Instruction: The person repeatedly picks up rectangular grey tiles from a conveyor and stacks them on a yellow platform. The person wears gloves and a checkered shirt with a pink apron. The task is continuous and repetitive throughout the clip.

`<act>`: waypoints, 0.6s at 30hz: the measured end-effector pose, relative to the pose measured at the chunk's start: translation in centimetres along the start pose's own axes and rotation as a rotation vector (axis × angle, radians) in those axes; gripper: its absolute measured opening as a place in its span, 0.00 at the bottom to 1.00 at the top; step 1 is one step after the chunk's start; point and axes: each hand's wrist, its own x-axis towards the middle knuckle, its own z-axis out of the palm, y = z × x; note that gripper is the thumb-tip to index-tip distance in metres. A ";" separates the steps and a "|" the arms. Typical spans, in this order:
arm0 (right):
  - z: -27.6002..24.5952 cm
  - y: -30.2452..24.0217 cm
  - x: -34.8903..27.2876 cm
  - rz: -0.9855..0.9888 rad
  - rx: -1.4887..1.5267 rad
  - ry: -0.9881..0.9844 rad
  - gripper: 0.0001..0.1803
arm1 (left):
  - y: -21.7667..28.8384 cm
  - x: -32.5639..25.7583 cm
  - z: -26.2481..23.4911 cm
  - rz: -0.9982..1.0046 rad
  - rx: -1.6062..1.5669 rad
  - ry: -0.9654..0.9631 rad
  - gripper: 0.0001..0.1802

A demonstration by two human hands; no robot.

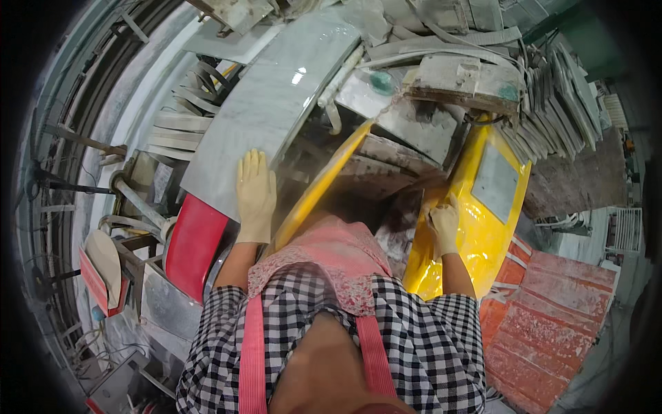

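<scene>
My left hand [256, 192], in a cream rubber glove, lies with its fingers extended on the lower right edge of a long, wet grey panel [255, 117]. My right hand [443, 226], gloved the same way, rests against a glossy yellow sheet [472, 221]. Its fingers are curled, and anything between them is hidden. A flat grey rectangular tile [496, 181] sits on that sheet, just beyond the right hand. Between my hands a narrow yellow strip [324, 183] slants up from my pink apron [338, 248], somewhat blurred.
A red panel [194, 245] adjoins the grey one's lower end. Pale curved pieces [181, 131] are stacked at left. Many thin slabs [562, 103] stand on edge at far right. A dusty block [465, 81] sits ahead; a red ribbed board [555, 321] is at lower right.
</scene>
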 end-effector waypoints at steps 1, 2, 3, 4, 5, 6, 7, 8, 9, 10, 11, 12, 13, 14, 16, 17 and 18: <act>-0.2 0.1 0.3 0.005 0.077 0.088 0.07 | 0.0 0.4 -0.1 0.012 -0.005 0.048 0.27; -0.4 -0.1 0.6 0.051 0.074 0.027 0.07 | 0.2 0.4 -0.2 -0.017 0.005 0.017 0.28; -0.7 -0.1 0.7 0.078 0.034 -0.073 0.08 | 0.2 0.8 -0.2 -0.059 0.008 -0.058 0.30; -1.0 -0.4 0.9 0.189 0.096 -0.145 0.07 | 0.3 0.9 -0.3 -0.077 0.017 -0.021 0.31; -1.3 -0.4 1.2 0.115 0.079 -0.002 0.07 | 0.4 1.1 -0.3 -0.100 0.028 0.012 0.32; -1.6 -0.5 1.4 0.113 0.138 0.015 0.08 | 0.4 1.3 -0.3 -0.095 0.029 -0.001 0.33; -2.0 -0.5 1.5 0.079 0.152 0.091 0.10 | 0.5 1.3 -0.3 -0.098 0.033 -0.046 0.33; -2.2 -0.6 1.5 0.076 0.132 0.067 0.11 | 0.5 1.2 -0.3 -0.136 0.037 -0.157 0.34; -2.5 -0.8 1.1 0.091 0.101 -0.042 0.12 | 0.6 0.7 -0.3 -0.096 0.038 -0.136 0.34; -2.4 -0.8 1.3 0.096 0.080 -0.082 0.17 | 0.4 0.8 -0.2 -0.080 0.040 -0.126 0.34; -2.4 -0.8 1.1 0.052 0.006 -0.052 0.18 | 0.3 0.7 0.0 -0.071 0.042 -0.091 0.35; -2.2 -0.8 1.1 0.048 0.005 -0.013 0.18 | 0.2 0.5 0.1 -0.049 0.026 -0.061 0.35; -1.8 -0.7 1.0 0.041 -0.003 0.044 0.18 | 0.1 0.5 0.3 -0.033 0.060 -0.058 0.34; -1.5 -0.6 0.8 0.060 0.033 0.034 0.18 | 0.1 0.3 0.3 -0.055 0.038 -0.074 0.34; -0.6 -0.3 0.5 0.061 0.009 0.105 0.20 | 0.0 0.2 0.5 -0.040 -0.009 -0.009 0.34; -0.1 -0.2 0.2 0.036 0.003 0.147 0.20 | -0.1 0.1 0.5 -0.062 0.001 -0.060 0.33; 0.3 0.1 -0.1 0.017 -0.006 0.163 0.19 | -0.1 0.1 0.6 -0.068 0.003 -0.073 0.33</act>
